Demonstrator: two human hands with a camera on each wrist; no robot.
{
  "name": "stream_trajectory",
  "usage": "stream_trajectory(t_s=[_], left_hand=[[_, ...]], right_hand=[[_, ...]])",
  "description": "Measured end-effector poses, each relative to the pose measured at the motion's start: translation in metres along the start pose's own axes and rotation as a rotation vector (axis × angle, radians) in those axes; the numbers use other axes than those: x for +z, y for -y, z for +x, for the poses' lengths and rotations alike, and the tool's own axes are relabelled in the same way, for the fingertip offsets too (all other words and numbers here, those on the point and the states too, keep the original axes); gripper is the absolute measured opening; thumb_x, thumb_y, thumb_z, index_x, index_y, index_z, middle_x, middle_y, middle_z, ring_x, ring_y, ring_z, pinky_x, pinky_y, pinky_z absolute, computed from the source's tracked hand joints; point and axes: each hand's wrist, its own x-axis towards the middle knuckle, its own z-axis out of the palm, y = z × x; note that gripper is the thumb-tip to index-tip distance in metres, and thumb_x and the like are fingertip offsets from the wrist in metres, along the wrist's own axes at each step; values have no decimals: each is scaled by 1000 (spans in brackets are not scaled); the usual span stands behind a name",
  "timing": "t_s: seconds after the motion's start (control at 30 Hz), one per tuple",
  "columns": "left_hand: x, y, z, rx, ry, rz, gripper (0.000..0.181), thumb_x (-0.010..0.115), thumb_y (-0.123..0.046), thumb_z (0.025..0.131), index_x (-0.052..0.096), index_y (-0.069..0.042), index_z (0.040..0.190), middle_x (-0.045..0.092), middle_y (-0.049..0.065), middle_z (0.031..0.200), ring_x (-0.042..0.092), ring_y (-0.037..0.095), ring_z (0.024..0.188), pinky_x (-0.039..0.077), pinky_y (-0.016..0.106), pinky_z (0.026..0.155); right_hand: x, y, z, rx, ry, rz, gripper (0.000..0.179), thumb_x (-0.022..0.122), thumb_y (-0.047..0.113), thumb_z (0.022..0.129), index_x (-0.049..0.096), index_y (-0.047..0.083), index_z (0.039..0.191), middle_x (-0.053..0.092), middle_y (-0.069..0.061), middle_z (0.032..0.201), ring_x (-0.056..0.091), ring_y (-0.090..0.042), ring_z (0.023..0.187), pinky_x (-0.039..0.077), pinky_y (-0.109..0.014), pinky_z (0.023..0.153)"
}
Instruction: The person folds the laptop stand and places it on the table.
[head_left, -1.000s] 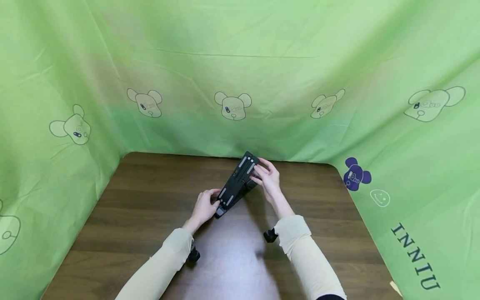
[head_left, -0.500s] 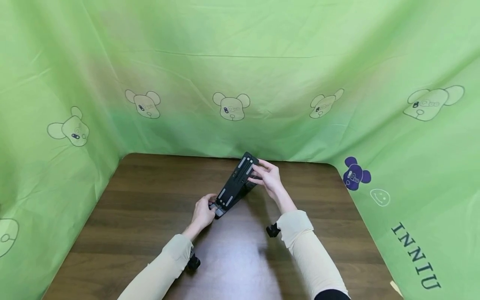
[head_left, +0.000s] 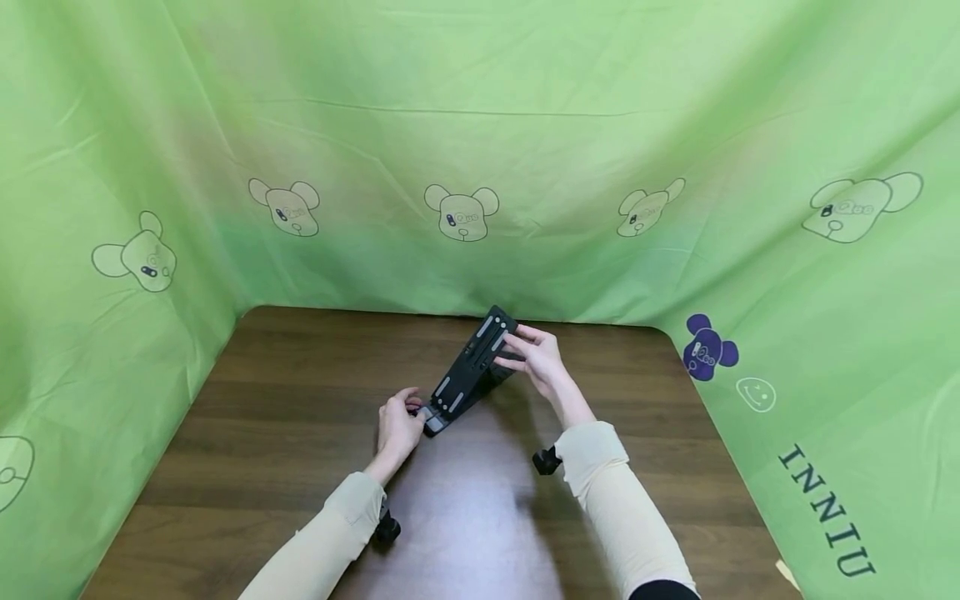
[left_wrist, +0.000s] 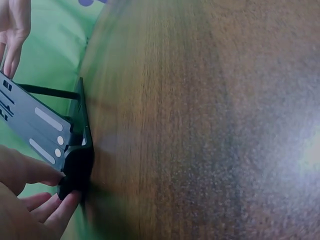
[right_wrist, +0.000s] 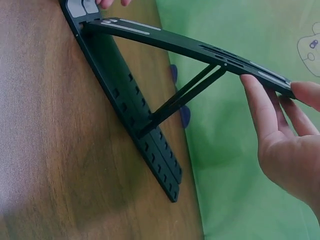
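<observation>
A black folding laptop stand [head_left: 472,367] with pale grey pads stands propped up near the back of the table. In the right wrist view its slotted base [right_wrist: 125,100] lies along the tabletop, the upper plate [right_wrist: 180,47] slants away from it, and a support strut [right_wrist: 185,102] spans the two. My right hand [head_left: 542,362] holds the raised end of the plate, thumb above and fingers below. At the low hinged end, my left hand [head_left: 399,427] pinches the stand's corner between thumb and fingers, as the left wrist view shows close up.
The brown wooden table [head_left: 300,483] has a green printed curtain [head_left: 465,100] rising behind it and at both sides. A small black wrist camera [head_left: 546,461] hangs by the right cuff, another camera [head_left: 387,528] by the left.
My left hand has slid left and slightly down, from the plate's lower edge to the end corner of the stand. My right hand and the stand have barely shifted.
</observation>
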Motion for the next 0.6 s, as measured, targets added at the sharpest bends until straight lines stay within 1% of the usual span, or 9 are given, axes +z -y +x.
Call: stream_trajectory(t_s=[0.03,0.07,0.2,0.37,0.5,0.6], left_hand=[[-2,-4,-2,-22,-3,-5,43,70,12,82,74,11,125,83,23,103,82,38,97,65,52,92],[-3,-5,-2,-22,-9,-9,44,70,13,82,74,12,125,83,25,104,82,39,98,65,54,94],[-3,-6,-1,-47,-35,-31,45,69,15,83,74,12,128,83,27,107,82,40,102,64,55,96],[-2,-8,0,-47,-78,-45,44,68,15,83,75,12,126,83,26,106,82,41,102,64,56,95],[-2,-8,0,-62,-93,-74,44,67,15,84,75,11,127,83,27,107,81,43,104,64,56,97],[-1,-6,2,-62,-96,-77,42,66,14,85,75,11,126,83,25,108,82,42,106,64,56,98]], right_hand=[[0,0,-1,10,1,8,50,59,-3,109,48,-13,157,81,5,99,80,-14,91,69,-39,90],[-1,0,-2,18,4,16,51,59,-3,109,47,-13,158,81,5,98,80,-14,91,69,-39,90],[-1,0,-4,27,10,39,53,57,-4,109,44,-14,159,82,5,98,80,-16,94,70,-37,88],[2,1,-5,18,-8,54,53,56,-5,109,43,-15,159,81,4,95,79,-16,92,70,-32,80],[6,0,-8,20,-44,74,49,57,-6,108,49,-13,155,81,3,93,79,-15,87,70,-32,77],[9,-1,-10,26,-78,99,40,58,-6,107,58,-9,147,81,3,92,79,-14,86,70,-32,75]])
